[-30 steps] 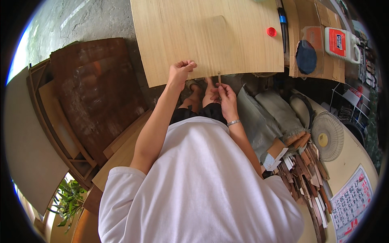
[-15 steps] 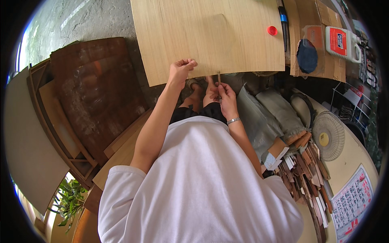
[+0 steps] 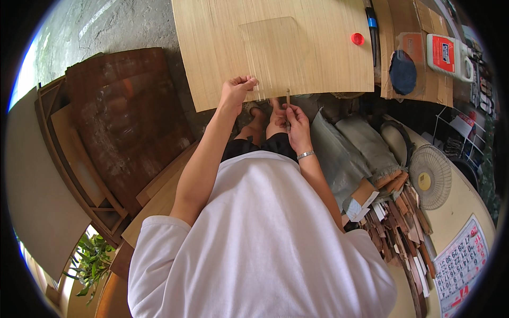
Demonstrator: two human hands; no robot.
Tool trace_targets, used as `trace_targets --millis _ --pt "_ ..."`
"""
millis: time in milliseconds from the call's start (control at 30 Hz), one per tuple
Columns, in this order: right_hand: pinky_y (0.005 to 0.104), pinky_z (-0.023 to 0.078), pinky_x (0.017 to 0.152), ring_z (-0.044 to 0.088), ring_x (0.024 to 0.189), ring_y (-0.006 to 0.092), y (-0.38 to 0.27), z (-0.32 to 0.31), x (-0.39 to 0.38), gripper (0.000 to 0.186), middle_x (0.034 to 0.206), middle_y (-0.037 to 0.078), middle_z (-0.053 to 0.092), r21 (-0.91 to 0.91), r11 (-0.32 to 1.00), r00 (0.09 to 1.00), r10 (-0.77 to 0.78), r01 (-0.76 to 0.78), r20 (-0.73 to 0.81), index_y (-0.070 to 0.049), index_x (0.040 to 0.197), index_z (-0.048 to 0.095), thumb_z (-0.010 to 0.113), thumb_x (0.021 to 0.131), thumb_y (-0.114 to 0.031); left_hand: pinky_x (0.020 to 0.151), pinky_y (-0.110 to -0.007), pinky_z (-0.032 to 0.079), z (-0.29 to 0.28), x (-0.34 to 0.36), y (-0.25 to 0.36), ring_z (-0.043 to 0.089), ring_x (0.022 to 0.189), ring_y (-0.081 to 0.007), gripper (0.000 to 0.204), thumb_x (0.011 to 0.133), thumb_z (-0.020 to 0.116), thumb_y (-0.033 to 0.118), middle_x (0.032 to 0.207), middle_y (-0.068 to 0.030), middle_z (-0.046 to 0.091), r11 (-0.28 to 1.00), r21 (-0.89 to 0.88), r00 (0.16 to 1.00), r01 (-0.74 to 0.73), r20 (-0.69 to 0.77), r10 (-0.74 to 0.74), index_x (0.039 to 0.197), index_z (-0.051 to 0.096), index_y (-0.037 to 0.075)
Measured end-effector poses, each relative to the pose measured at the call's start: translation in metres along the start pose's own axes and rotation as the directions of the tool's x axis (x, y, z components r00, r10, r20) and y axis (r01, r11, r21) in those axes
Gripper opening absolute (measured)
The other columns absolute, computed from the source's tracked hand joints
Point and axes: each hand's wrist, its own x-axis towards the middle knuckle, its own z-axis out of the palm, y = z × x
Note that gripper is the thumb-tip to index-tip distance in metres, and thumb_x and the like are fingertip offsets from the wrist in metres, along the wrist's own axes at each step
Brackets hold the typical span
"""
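Observation:
My left hand (image 3: pixel 239 91) is closed in a pinch at the near left edge of a clear, see-through sheet (image 3: pixel 275 53). That sheet stretches away from me over the pale wood-grain board (image 3: pixel 212 47), its outline faint; I cannot tell whether it touches the board. My right hand (image 3: pixel 298 124), with a metal bracelet at the wrist, is closed around a thin, light-brown stick-like tool (image 3: pixel 288 97). The tool points away from me at the board's near edge, close to the sheet's near right side. Its exact kind is too small to make out.
On the board lies a red cap (image 3: pixel 357 39). To the right are a black tool with a blue band (image 3: pixel 372 26), a dark blue pad (image 3: pixel 402 73) and a white jug (image 3: pixel 448 57) on cardboard (image 3: pixel 389 32). Wood scraps (image 3: pixel 400 228) and a fan (image 3: pixel 429 177) stand nearer right.
The clear sheet's angle has shifted, so its far and left edges now show where a darker patch was seen before. Both hands keep their grips and have hardly moved.

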Motion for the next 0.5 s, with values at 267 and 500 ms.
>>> trace_targets --millis 267,500 --pt "0.0241 0.048 0.065 0.065 0.072 0.0139 0.0035 0.0038 0.0008 0.025 0.096 0.006 0.069 0.013 0.999 0.998 -0.039 0.038 0.057 -0.003 0.121 0.056 0.052 0.102 -0.019 0.074 -0.026 0.046 -0.0034 0.0017 -0.0024 0.061 0.077 -0.0134 0.010 0.086 0.072 0.006 0.084 -0.0056 0.068 1.000 0.009 1.000 -0.011 0.010 0.010 0.090 0.067 -0.002" --pt "0.0253 0.047 0.064 0.066 0.071 0.0141 0.0033 0.0080 -0.0005 0.025 0.099 0.009 0.069 -0.029 0.994 0.994 -0.106 0.107 0.031 -0.002 0.118 0.055 0.051 0.103 -0.022 0.072 -0.025 0.045 -0.0072 0.0033 -0.0038 0.059 0.077 -0.0128 0.009 0.086 0.072 0.005 0.085 -0.0051 0.067 1.000 0.000 1.000 -0.007 0.027 0.007 0.089 0.067 -0.002"
